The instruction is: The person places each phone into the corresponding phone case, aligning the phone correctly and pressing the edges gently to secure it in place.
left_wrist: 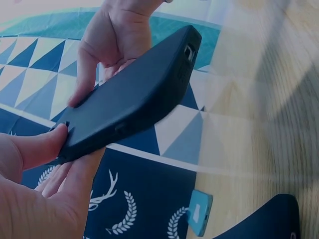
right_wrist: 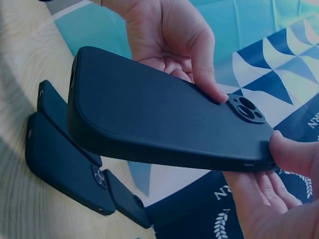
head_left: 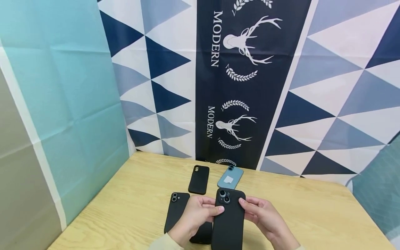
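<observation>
Both hands hold a phone in a black case (head_left: 228, 222) upright above the table, its back and two large camera lenses facing me. My left hand (head_left: 200, 215) grips its left edge, thumb pressed on the back below the lenses. On the opposite edge, my right hand (head_left: 264, 218) grips near the top corner, its thumb also on the back. The right wrist view shows the case's camera ring (right_wrist: 245, 108) between the two thumbs. A cutout at the case's bottom end (left_wrist: 189, 53) appears in the left wrist view.
Left of the hands lies a black-cased phone (head_left: 175, 211), with another black one (head_left: 201, 233) partly hidden by the left hand. Farther back are a black phone case (head_left: 199, 180) and a blue phone (head_left: 234, 175) bearing a white label. A patterned curtain (head_left: 168, 80) borders the wooden table (head_left: 125, 208).
</observation>
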`<action>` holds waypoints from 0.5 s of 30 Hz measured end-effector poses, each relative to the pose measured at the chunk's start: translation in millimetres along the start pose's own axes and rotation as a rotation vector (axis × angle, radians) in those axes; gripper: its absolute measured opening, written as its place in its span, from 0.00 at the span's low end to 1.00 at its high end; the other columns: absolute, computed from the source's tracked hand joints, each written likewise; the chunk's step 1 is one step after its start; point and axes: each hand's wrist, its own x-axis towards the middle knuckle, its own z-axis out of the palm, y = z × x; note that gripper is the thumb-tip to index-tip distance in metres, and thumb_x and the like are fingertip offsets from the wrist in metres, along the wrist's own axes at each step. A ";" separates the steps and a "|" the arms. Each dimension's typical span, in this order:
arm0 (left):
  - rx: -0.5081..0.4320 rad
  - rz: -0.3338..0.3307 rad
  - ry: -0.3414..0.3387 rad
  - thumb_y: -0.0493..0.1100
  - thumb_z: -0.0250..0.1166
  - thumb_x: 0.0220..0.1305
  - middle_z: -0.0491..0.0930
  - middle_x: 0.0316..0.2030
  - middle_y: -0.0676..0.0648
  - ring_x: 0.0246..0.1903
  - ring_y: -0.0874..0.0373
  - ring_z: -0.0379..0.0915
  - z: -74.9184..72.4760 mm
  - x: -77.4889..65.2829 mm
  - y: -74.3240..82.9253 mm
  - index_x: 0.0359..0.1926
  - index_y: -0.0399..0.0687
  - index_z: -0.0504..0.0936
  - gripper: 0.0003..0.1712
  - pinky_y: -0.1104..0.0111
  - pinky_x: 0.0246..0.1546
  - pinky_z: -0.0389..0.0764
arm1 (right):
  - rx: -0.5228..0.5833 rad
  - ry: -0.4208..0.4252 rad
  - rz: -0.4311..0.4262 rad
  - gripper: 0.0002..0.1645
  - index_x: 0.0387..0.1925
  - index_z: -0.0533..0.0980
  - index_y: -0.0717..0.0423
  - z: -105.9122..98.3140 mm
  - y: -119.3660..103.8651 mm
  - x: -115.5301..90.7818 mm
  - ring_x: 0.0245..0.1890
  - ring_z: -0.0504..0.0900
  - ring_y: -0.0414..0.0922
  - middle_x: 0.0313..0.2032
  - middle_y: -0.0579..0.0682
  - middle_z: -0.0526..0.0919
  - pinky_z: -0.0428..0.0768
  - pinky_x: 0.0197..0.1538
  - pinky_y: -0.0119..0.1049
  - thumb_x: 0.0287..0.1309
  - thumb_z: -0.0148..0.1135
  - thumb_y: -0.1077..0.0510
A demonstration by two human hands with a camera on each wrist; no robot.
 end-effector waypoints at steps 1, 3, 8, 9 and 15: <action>0.005 -0.001 -0.011 0.32 0.70 0.56 0.87 0.36 0.33 0.33 0.50 0.88 0.3 0.8 0.5 0.41 0.27 0.85 0.12 0.61 0.36 0.88 | -0.006 0.013 0.001 0.10 0.42 0.83 0.48 -0.2 0.0 -0.6 0.37 0.87 0.33 0.35 0.36 0.88 0.84 0.49 0.26 0.70 0.56 0.54; 0.014 -0.003 -0.028 0.31 0.70 0.56 0.87 0.37 0.33 0.34 0.50 0.88 0.6 2.6 1.9 0.41 0.28 0.85 0.12 0.61 0.36 0.88 | -0.017 0.057 0.017 0.10 0.41 0.83 0.47 -0.1 0.2 -1.6 0.37 0.87 0.33 0.34 0.36 0.88 0.84 0.48 0.26 0.70 0.57 0.54; 0.046 -0.025 -0.032 0.33 0.71 0.57 0.88 0.37 0.35 0.35 0.50 0.88 -0.4 5.5 1.0 0.41 0.31 0.85 0.12 0.60 0.38 0.88 | -0.033 0.134 0.034 0.14 0.47 0.83 0.55 1.8 3.2 -2.0 0.37 0.87 0.34 0.36 0.37 0.88 0.84 0.49 0.27 0.69 0.57 0.53; 0.058 -0.031 -0.031 0.33 0.71 0.57 0.88 0.37 0.35 0.35 0.49 0.88 -0.9 5.5 -0.3 0.42 0.31 0.86 0.12 0.59 0.39 0.88 | -0.040 0.136 0.037 0.16 0.49 0.82 0.57 2.2 4.1 -2.2 0.37 0.87 0.34 0.36 0.37 0.88 0.83 0.49 0.28 0.69 0.57 0.53; 0.118 -0.034 -0.046 0.39 0.71 0.58 0.89 0.36 0.38 0.35 0.51 0.88 -4.4 6.7 -3.7 0.41 0.35 0.87 0.12 0.58 0.41 0.88 | -0.058 0.121 0.062 0.17 0.50 0.81 0.60 2.6 8.9 -1.6 0.38 0.86 0.35 0.36 0.38 0.88 0.83 0.50 0.29 0.69 0.57 0.52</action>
